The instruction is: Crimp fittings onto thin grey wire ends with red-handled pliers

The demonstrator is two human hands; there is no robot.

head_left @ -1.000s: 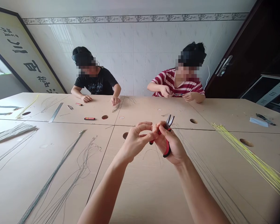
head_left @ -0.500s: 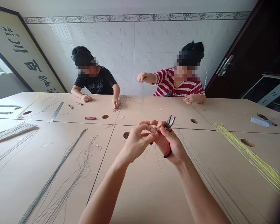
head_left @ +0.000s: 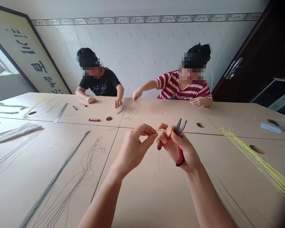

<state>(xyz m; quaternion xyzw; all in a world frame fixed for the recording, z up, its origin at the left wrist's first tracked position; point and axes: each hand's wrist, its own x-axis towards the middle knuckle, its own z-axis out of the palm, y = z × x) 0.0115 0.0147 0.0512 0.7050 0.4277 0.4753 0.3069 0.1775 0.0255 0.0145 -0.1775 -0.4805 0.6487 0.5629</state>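
Note:
My left hand (head_left: 134,146) is raised over the table with thumb and forefinger pinched on a thin grey wire (head_left: 156,156) that loops down below both hands. My right hand (head_left: 180,148) is closed around red-handled pliers (head_left: 178,139), whose dark jaws point up and stand slightly apart. The fingertips of both hands nearly meet at the wire's end.
Bundles of grey wire (head_left: 61,171) lie on the beige table (head_left: 144,196) at left, yellow wires (head_left: 258,161) at right. Across the table sit two people (head_left: 98,80) (head_left: 182,85), one reaching into a wire pile (head_left: 130,106). A steel ruler (head_left: 61,112), a red-black tool (head_left: 94,119) and other pliers (head_left: 276,124) lie about.
My hands have drifted slightly right and the pliers tilted more upright. The person in the striped shirt lowered a raised hand to the wire pile on the table.

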